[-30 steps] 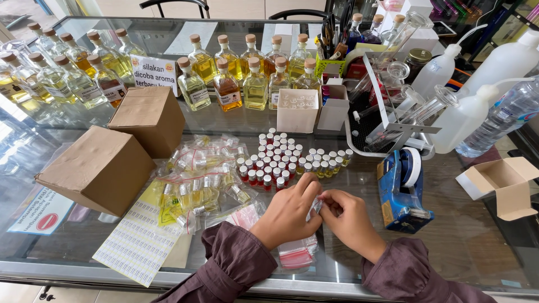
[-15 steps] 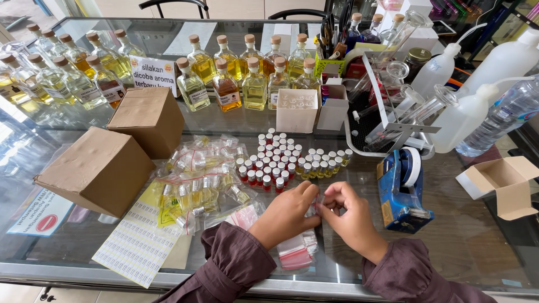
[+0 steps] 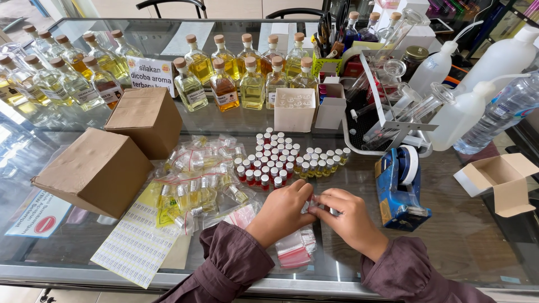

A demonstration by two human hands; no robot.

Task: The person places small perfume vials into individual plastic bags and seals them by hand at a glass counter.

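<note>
At the counter's [image 3: 477, 247] near edge, a small clear packet [image 3: 310, 205] is pinched between the left hand [image 3: 282, 212] and right hand [image 3: 349, 220], each grip pressed together on it. Just beyond, capped vials [image 3: 275, 163] stand crowded; a careless knuckle could probably topple them.
</note>
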